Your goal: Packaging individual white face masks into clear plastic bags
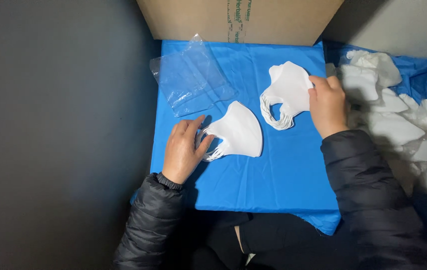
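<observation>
While the left hand (186, 150) pins one white mask stack (238, 131) flat under spread fingers, the right hand (327, 104) pinches the second stack (289, 92) at its edge — squaring the ear loops first would keep each stack tidy. Beyond the left fingers lies a clear plastic bag (191, 80); farther off stands a brown carton (238, 20) with green-printed tape — both bordering the blue tabletop (273, 180).
</observation>
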